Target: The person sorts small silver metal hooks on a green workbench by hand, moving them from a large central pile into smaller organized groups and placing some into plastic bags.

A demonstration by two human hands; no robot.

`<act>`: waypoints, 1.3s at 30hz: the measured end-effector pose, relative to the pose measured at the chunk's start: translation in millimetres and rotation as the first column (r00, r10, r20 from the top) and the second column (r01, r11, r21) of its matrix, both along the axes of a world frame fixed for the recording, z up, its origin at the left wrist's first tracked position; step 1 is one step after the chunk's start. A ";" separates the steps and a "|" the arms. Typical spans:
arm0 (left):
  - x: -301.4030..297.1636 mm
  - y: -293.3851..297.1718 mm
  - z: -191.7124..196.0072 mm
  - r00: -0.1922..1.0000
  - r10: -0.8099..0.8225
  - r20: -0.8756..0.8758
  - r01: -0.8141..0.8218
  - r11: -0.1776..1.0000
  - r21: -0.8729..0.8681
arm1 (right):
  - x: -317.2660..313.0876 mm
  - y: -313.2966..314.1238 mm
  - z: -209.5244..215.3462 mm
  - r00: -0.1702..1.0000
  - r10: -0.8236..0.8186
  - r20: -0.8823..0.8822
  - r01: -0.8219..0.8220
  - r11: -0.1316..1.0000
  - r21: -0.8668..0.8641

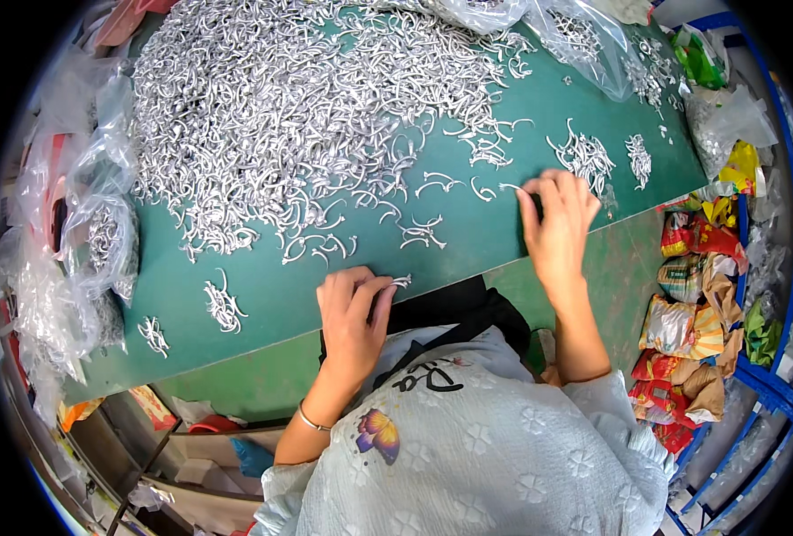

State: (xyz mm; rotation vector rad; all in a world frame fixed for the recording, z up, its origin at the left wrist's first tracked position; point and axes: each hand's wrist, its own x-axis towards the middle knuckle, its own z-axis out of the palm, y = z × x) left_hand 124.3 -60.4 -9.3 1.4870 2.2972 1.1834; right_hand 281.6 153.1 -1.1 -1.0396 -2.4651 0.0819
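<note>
Looks down on a green desk [468, 255], curving away and darkening toward the rim, cut off along the top. Carries a tangled silver heap [280, 107] at 11 o'clock from the left hand [352, 308] and between 9 and 10 from the right hand [557, 214]. Shows the left at the near edge, narrow, apparently pinching silver pieces [402, 280] with ends poking out toward 2 o'clock. Places the right farther out, at 2 o'clock from the left, with thumb and fingers close together. Sets bunches apart on both flanks: at 1 o'clock [584, 159] and 2 o'clock [638, 161] from the right, at 9 [224, 305] and just under it [154, 336] from the left. Puts a single piece [510, 187] at 9 o'clock off the right fingertips, far nearer to these than to the left, with its long axis roughly 9 to 3. Cannot tell touching from gripping there. Cannot count pieces inside the left.
</note>
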 end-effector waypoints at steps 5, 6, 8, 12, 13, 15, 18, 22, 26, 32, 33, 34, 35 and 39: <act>0.7 0.2 -3.4 1.000 -0.008 -0.003 0.008 1.000 0.009 | 10.1 -7.7 9.0 0.994 -0.091 0.058 0.091 0.996 0.011; 0.9 0.3 -3.2 1.000 -0.008 0.001 0.008 1.000 0.007 | 4.5 -11.7 10.1 0.996 -0.080 0.038 0.080 0.997 0.003; 0.3 0.7 -2.8 1.000 -0.012 0.003 0.012 1.000 0.008 | -11.5 -17.4 8.6 0.998 0.032 -0.054 -0.033 0.999 -0.029; -0.7 0.7 -3.6 1.000 -0.012 0.003 0.012 1.000 0.013 | -26.5 -22.3 7.1 0.994 0.106 -0.040 -0.110 0.989 -0.100; -0.9 1.0 -3.8 1.000 -0.012 0.003 0.012 1.000 0.015 | -26.2 -22.0 1.4 0.991 0.129 -0.030 -0.131 0.987 -0.094; -1.6 0.7 -2.8 1.000 -0.025 0.002 0.025 1.000 0.010 | -23.2 -23.4 -0.5 0.986 0.167 -0.011 -0.167 0.983 -0.080; -1.7 0.2 -1.7 0.999 -0.033 -0.002 0.033 0.999 0.003 | -13.8 -22.0 2.4 0.988 0.149 -0.039 -0.152 0.984 -0.097; 0.7 6.9 -2.4 0.998 -0.056 -0.008 0.056 0.998 0.031 | -21.2 -24.1 0.0 0.981 0.188 -0.053 -0.192 0.978 -0.081; 2.0 8.3 -1.3 0.995 -0.099 0.003 0.098 0.995 0.023 | -17.5 -42.7 -1.1 0.971 0.221 -0.090 -0.231 0.965 -0.124; 4.8 12.1 -0.1 0.991 -0.134 0.011 0.134 0.991 0.021 | -15.5 -51.5 4.7 0.951 0.274 -0.139 -0.305 0.904 -0.300; 5.4 11.3 -1.0 0.988 -0.153 0.012 0.153 0.988 0.021 | -16.4 -58.6 6.6 0.936 0.319 -0.149 -0.352 0.873 -0.337; 5.8 11.0 -3.7 0.985 -0.175 0.013 0.174 0.984 0.022 | -18.1 -65.7 8.7 0.919 0.361 -0.161 -0.395 0.841 -0.370; 6.2 11.1 -4.9 0.981 -0.196 0.015 0.195 0.980 0.024 | -22.0 -73.3 11.5 0.914 0.353 -0.202 -0.405 0.826 -0.392; 9.8 17.0 -0.5 0.984 -0.178 0.001 0.178 0.982 0.056 | -23.6 -62.7 14.2 0.889 0.241 -0.389 -0.427 0.744 -0.514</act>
